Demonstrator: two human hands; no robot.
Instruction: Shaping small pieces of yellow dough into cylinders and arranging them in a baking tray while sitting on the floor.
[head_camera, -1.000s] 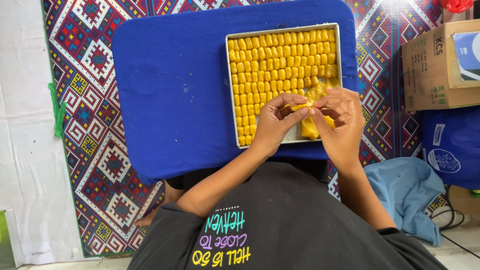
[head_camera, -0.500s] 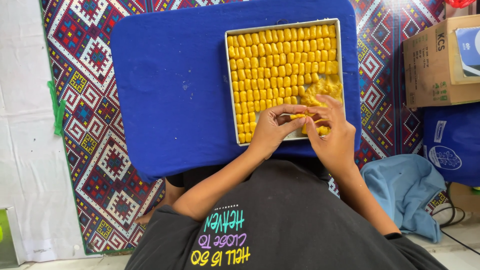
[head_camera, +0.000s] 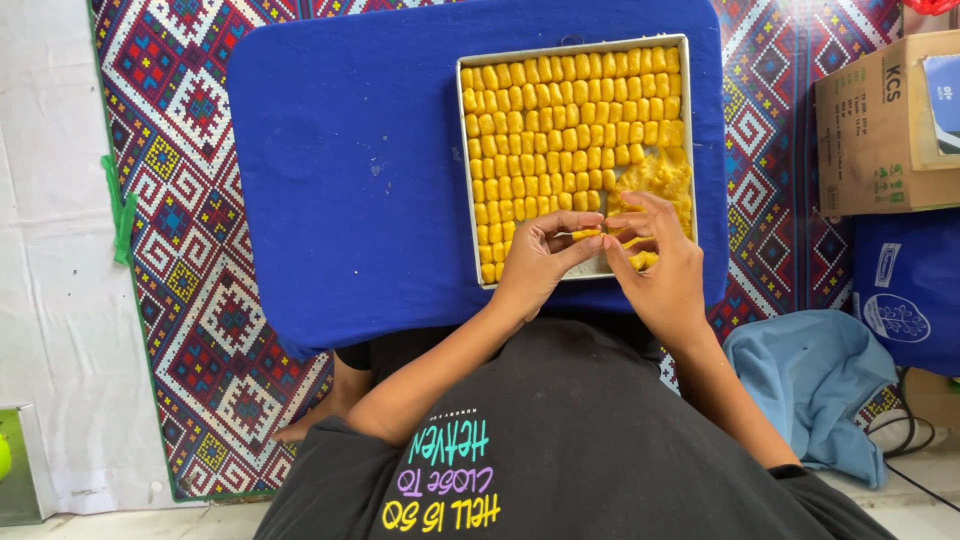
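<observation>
- Far left, a white sheet (head_camera: 45, 250) covers the floor, with a green scrap (head_camera: 122, 208) at its edge.
- Next comes the patterned mat (head_camera: 190, 250), which runs under everything else.
- The blue table (head_camera: 350, 180) sits on the mat in front of me; its left half is bare cloth.
- On the table's right half stands the tray (head_camera: 463, 180), a shallow metal rectangle packed with rows of small yellow pieces (head_camera: 540, 120).
- My left hand (head_camera: 535, 262) lies over the tray's near edge, fingers curled toward my right.
- Between both sets of fingertips I pinch a yellow piece (head_camera: 585, 235), a short roll held level just above the tray's near rows.
- My left hand is closed on that piece at its left end, thumb under, fingers on top.
- My right hand (head_camera: 665, 268) meets it from the other side; thumb and first fingers look clamped on the right end, though the fingers hide the contact and I cannot be sure.
- Just beyond my right fingers, in the tray's near right corner, lies a lump of unshaped yellow dough (head_camera: 660, 178), touching the formed rows.
- Right of the table, a light blue cloth (head_camera: 815, 385) lies crumpled on the floor beside my right arm.
- Above it stands a cardboard box (head_camera: 870, 130), and below that a dark blue bag (head_camera: 910, 290).
</observation>
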